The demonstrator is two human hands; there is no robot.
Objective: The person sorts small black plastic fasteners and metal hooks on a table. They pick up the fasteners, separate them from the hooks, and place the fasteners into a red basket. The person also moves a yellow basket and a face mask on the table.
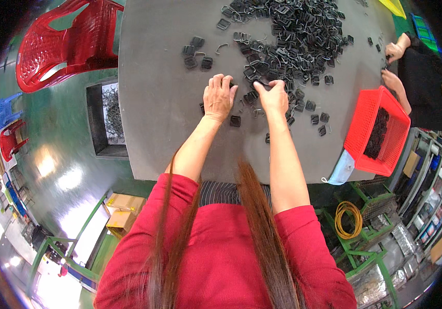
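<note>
A big heap of small black plastic buckles (303, 36) with bent metal wire hooks lies on the grey table (174, 144). At its near edge, my right hand (274, 99) pinches a black buckle (263, 86) between thumb and fingers. Just left of it, my left hand (219, 98) rests low over the table with its fingers curled and closed. A dark bit shows at those fingertips, but what they hold is hidden. One loose buckle (235, 121) lies between my wrists. Several more (191, 62) are grouped beyond my left hand, with a single wire hook (222, 48) beside them.
At the table's right edge stands a red basket (354, 129) with black parts inside and a blue mask (340, 169) hanging from it. Another person's hands (395, 62) work at the far right. A red chair (71, 46) and a dark bin (99, 121) of metal hooks are left.
</note>
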